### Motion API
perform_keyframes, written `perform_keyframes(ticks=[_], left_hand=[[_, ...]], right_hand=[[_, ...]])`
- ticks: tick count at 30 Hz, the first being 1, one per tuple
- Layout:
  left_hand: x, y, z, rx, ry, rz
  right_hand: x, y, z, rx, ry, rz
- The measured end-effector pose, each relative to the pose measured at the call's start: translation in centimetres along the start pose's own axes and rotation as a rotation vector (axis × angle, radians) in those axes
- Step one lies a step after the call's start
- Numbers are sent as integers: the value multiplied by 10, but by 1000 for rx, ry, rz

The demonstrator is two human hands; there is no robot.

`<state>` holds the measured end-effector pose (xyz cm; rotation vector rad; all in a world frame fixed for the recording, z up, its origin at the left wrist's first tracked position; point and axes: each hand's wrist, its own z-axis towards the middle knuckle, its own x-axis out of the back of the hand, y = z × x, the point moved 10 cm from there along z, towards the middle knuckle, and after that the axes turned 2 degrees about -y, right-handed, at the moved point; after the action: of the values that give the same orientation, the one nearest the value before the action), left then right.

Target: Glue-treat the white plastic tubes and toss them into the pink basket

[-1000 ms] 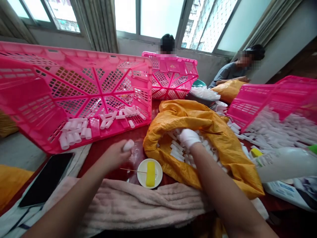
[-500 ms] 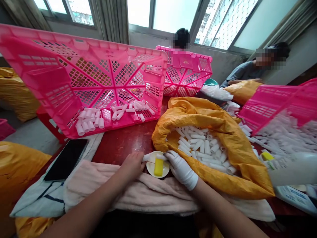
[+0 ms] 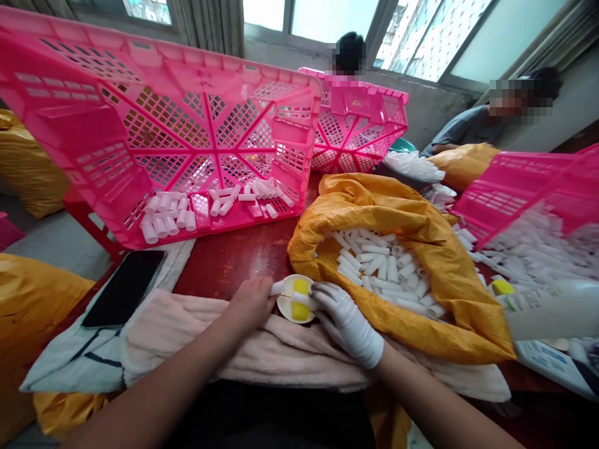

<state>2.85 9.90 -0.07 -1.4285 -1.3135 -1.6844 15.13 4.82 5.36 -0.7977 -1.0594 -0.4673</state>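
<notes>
My bare left hand [image 3: 250, 302] is closed around a short white plastic tube [image 3: 277, 288], whose end sticks out to the right. A thin line, perhaps a fine stick, runs from that tube across a small white dish [image 3: 283, 307]. On the dish lies a yellow sponge-like block [image 3: 300, 312]. My right hand [image 3: 345, 321], in a white glove, pinches another white tube [image 3: 301, 299], which lies across the middle of the yellow block. To the right, an orange woven sack [image 3: 458, 312] gapes around many loose white tubes [image 3: 381, 268].
A pink plastic basket [image 3: 218, 151] on its side holds several white tubes [image 3: 163, 221]. At left a phone [image 3: 124, 290] rests on a towel [image 3: 182, 324]. A bottle [image 3: 552, 308] and another pink basket [image 3: 510, 181] stand right. Two people [image 3: 461, 128] sit beyond.
The tube in my right hand has shifted from the block's far edge to across its middle. My left hand still grips its tube. The head view has moved slightly.
</notes>
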Motion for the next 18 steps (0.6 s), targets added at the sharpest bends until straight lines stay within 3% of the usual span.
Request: perform_keyframes(ticks=[4,10,14,16,18], left_hand=[[-1,-1,-1,13,-1,4],[0,0,0,26,-4,36],[0,-3,1,68,-51,14],[3,-4,0,90,-54,10],[14,-2,-2,74,16,23]], right_hand=[[-6,7,-2,-86,-35,-117],[-16,-19,-14,109,-44,-259],[-20,-38,-13,219,-118,-139],[-11,-39,-10,205,-40,-4],[7,-22,-6,74,152,202]])
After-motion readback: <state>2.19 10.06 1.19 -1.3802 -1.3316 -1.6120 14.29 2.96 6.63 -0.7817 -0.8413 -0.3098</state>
